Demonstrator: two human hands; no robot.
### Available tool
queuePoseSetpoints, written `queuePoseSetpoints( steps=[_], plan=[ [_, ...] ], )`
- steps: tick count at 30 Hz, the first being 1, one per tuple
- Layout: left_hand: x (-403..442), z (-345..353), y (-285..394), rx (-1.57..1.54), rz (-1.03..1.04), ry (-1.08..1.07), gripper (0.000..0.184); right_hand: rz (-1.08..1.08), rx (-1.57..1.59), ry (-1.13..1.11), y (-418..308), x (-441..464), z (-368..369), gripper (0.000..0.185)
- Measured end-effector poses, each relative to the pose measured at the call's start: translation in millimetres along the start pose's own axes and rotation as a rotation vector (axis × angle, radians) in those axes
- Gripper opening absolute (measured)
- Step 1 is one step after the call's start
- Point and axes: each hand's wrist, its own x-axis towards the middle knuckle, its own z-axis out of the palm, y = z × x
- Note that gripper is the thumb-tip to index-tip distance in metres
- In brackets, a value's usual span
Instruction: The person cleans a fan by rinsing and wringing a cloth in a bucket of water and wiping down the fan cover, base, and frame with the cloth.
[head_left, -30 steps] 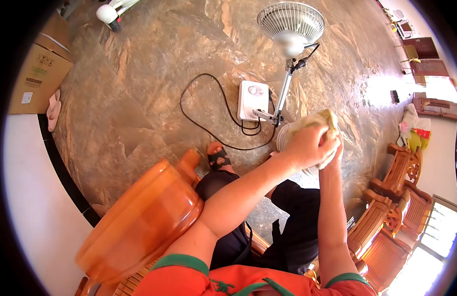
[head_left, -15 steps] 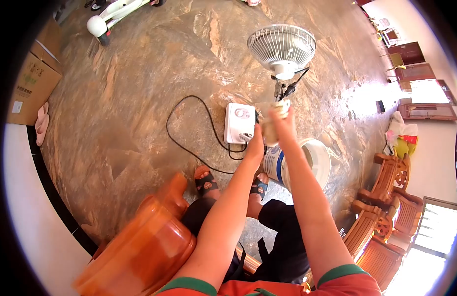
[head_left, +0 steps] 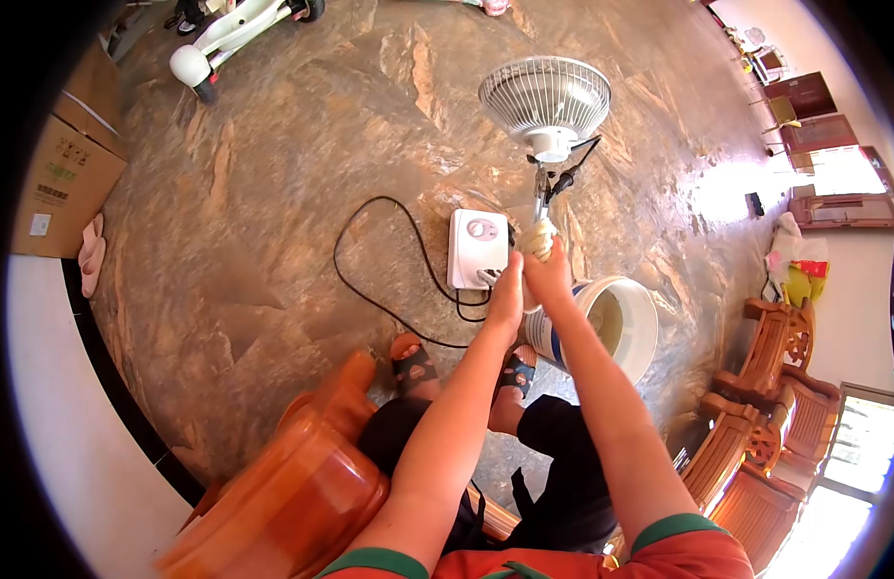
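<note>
A cream cloth (head_left: 537, 239) is bunched in my hands, low on the pole (head_left: 541, 198) of a standing fan. My right hand (head_left: 549, 277) is closed around it. Just beside, at the left, my left hand (head_left: 508, 297) is also closed, with its palm side and contents largely hidden. Whether the cloth goes all the way round the pole I cannot tell. Above the hands is the fan's wire-caged head (head_left: 546, 101). Its white base (head_left: 478, 247), with a round knob, lies on the floor to the left. A white bucket (head_left: 644, 328) with a blue label stands right of my hands.
A black cord (head_left: 355, 275) loops over the floor (head_left: 254, 203) left of the base. A glossy wooden seat (head_left: 302, 473) is beside my left leg. Wooden chairs (head_left: 727, 463) line the right side. A cardboard box (head_left: 70, 183) and pink slippers (head_left: 92, 253) are at the left.
My right hand has come lower, and the cloth now shows as a compact bunch above it. The hands have drawn closer together. The view has shifted slightly.
</note>
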Motion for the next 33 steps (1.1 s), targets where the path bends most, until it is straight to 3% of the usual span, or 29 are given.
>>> queuePoseSetpoints(
  steps=[3,4,6,10,13,18,21,23,25,26,30,33],
  plan=[
    [11.8,-11.4,-14.7,0.111,0.125,-0.104,0.065,0.115,0.351,-0.162,-17.7,24.7,-14.0,0.044],
    [16.5,-11.6,-21.8,0.167,0.239,-0.05,0.064,0.131,0.438,-0.167,-21.7,35.4,-12.6,0.042],
    [22.0,-16.9,-27.0,0.29,0.217,-0.036,0.065,0.159,0.612,-0.173,-26.7,52.6,-11.7,0.04],
    [26.3,-12.2,-19.2,0.443,0.174,0.004,0.068,0.066,0.426,-0.125,-22.1,55.8,-6.1,0.039],
    [19.7,5.6,-1.9,0.635,0.239,0.288,0.069,0.015,0.317,-0.088,-16.0,45.6,-7.2,0.041],
    [26.3,11.2,25.9,0.754,0.329,0.299,0.068,-0.033,0.264,-0.043,-21.5,20.2,-5.5,0.045],
    [30.7,13.3,34.7,0.15,0.264,-0.006,0.062,-0.073,0.261,-0.038,-17.9,10.8,-5.9,0.049],
    [42.6,8.6,35.9,-0.007,0.062,0.038,0.066,-0.136,0.24,0.016,-4.0,11.4,4.2,0.049],
    [41.2,16.0,59.8,-0.127,0.125,-0.212,0.067,-0.175,0.207,-0.035,-22.2,-9.8,-10.9,0.046],
    [31.2,30.3,65.6,-0.095,0.241,0.019,0.066,-0.228,0.208,-0.048,-22.4,-11.8,-13.0,0.044],
    [40.9,24.9,78.6,-0.148,0.256,0.039,0.063,-0.463,0.132,0.069,-13.2,-17.2,-3.0,0.036],
    [44.2,15.3,83.7,-0.162,0.12,0.04,0.07,-0.497,0.002,0.097,-10.0,-26.5,-5.4,0.041]
  ],
)
